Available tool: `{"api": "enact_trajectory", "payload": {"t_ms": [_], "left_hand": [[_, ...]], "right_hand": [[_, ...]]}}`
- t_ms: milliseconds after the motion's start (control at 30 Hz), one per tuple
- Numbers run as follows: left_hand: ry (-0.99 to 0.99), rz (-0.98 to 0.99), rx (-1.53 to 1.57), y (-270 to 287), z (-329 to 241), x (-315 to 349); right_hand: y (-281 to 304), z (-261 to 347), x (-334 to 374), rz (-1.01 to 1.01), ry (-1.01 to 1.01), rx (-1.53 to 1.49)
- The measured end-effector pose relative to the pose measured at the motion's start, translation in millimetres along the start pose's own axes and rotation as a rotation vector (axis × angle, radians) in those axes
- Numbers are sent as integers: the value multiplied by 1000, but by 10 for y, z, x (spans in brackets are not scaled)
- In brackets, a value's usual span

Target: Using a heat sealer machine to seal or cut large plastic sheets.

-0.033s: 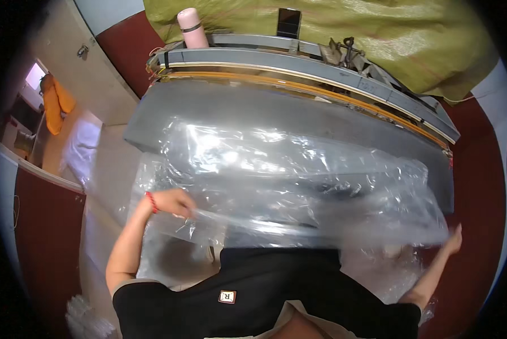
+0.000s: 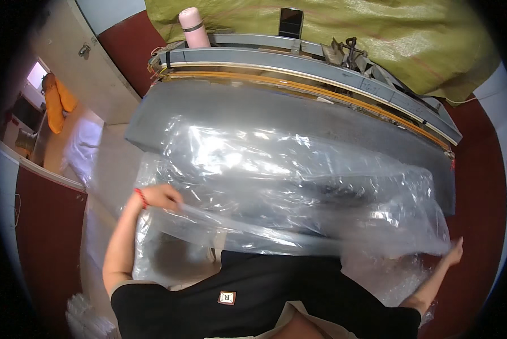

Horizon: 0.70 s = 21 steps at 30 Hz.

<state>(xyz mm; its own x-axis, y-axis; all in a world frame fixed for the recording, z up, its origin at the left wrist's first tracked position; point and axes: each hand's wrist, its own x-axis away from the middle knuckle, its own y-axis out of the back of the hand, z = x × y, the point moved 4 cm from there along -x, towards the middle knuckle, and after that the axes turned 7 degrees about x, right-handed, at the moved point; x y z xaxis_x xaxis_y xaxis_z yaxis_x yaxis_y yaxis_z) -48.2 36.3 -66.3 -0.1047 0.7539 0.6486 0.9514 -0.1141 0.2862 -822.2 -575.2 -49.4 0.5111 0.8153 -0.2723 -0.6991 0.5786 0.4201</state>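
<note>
A wide clear plastic sheet [image 2: 276, 195], wrinkled and shiny, is spread over a grey-topped bench [image 2: 157, 107] and hangs over its near side toward my body. At the sheet's near left edge, my left hand [image 2: 162, 196], with a red bracelet on the wrist, is closed on the plastic. Far out to the right, my right hand [image 2: 454, 251] pinches the sheet's right corner. Between both hands the near edge is drawn out in a slightly slack, folded band. Plastic partly hides the bench's front edge.
Along the bench's back runs a grey metal sealing bar [image 2: 236, 58] with an orange strip [image 2: 253, 79] below. A pink bottle [image 2: 194, 28], a dark phone-like slab [image 2: 291, 22] and a metal clamp [image 2: 351, 52] are behind it. A door [image 2: 78, 62] stands at the left; bundled plastic [image 2: 87, 316] lies lower left.
My left hand has shifted a little left and up with its edge of the sheet. My right hand has dropped slightly, and the sheet's near edge hangs a bit lower.
</note>
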Motion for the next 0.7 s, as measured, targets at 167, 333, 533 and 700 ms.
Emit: {"api": "enact_trajectory", "payload": {"t_ms": [167,333,533,700], "left_hand": [[273,-682,-169,1697,330,1211],[-495,-2123,-864,2053,-1354,1397],[-95,-1305,-397,2334,133,-415],[410,-1280,-421,2500,493,-763]], "right_hand": [[169,-98,-32,-35,83,97],[-928,327,-21,149,165,41],[-2148,574,-369,231,393,363],[-2069,769,-209,133,363,685]]}}
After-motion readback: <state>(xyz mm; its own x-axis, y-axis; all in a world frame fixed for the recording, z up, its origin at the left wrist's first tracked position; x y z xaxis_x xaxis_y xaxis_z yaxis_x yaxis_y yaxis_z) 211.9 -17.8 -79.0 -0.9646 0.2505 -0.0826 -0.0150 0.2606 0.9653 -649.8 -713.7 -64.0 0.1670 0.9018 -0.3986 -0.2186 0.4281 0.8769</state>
